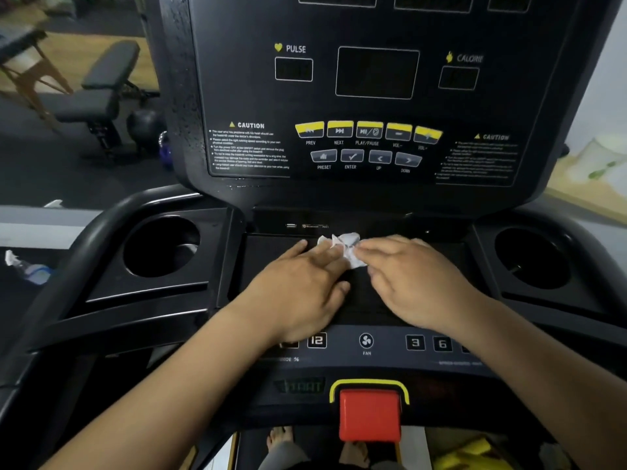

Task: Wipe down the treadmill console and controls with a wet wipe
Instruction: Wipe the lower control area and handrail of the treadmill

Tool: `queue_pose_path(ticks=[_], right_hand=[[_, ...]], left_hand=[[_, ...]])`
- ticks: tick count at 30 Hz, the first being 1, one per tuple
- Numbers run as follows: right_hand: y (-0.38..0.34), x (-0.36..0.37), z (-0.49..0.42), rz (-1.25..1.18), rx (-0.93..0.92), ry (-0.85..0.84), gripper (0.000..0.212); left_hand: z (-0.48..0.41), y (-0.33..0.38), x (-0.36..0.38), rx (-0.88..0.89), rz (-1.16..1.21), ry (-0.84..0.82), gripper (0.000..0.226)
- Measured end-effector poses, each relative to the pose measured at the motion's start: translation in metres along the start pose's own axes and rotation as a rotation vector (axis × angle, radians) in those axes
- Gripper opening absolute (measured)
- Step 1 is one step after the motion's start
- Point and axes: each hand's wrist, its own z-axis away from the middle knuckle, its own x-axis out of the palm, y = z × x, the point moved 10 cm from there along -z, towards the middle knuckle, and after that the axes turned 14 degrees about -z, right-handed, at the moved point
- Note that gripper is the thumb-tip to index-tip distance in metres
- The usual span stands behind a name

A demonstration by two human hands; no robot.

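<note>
A crumpled white wet wipe [349, 247] lies on the flat black tray of the treadmill console [264, 252], just below the upright display panel [376, 96]. My left hand [302, 286] and my right hand [417, 283] rest side by side on that tray. The fingertips of both hands pinch the wipe from either side. Above them sit yellow media buttons [368, 130] and grey preset buttons [366, 157]. Near my wrists are number keys, a fan key [366, 340] and a red stop button [369, 413].
Round cup holders sit left [161, 245] and right [532, 257] of the tray. A curved black handrail [84, 239] runs on the left. A weight bench [105, 86] stands on the gym floor beyond. Bare feet [280, 435] show on the belt below.
</note>
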Motion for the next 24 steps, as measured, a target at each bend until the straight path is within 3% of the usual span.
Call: queue_pose_path(ticks=[5,8,10,14,17,20,22,24], right_hand=[[-0.008,0.001,0.023,-0.085,0.016,-0.041,0.042],[0.005,-0.004,0.015,-0.101,0.075,0.045,0.041],[0.005,0.002,0.011,-0.071,0.078,0.022,0.040],[0.000,-0.003,0.022,-0.110,0.076,0.034,0.025],[0.015,-0.013,0.021,-0.209,0.169,0.115,0.043],[0.015,-0.023,0.014,-0.189,0.145,0.178,0.024],[0.010,-0.041,0.014,-0.322,0.093,0.294,0.015],[0.014,-0.052,0.015,-0.628,0.136,0.357,0.010]], left_hand=[[0.010,0.011,-0.016,0.021,-0.075,0.032,0.050],[-0.001,0.004,-0.009,-0.033,-0.099,0.013,0.074],[-0.004,0.005,-0.005,-0.040,-0.110,0.001,0.077],[0.002,0.009,-0.019,-0.008,-0.084,0.124,0.044],[0.000,0.000,-0.033,-0.080,-0.027,0.252,0.011],[-0.004,-0.009,-0.038,-0.136,0.001,0.297,0.028],[-0.002,-0.019,-0.042,-0.155,0.100,0.288,0.019],[0.000,-0.035,-0.043,-0.203,0.346,0.278,0.016]])
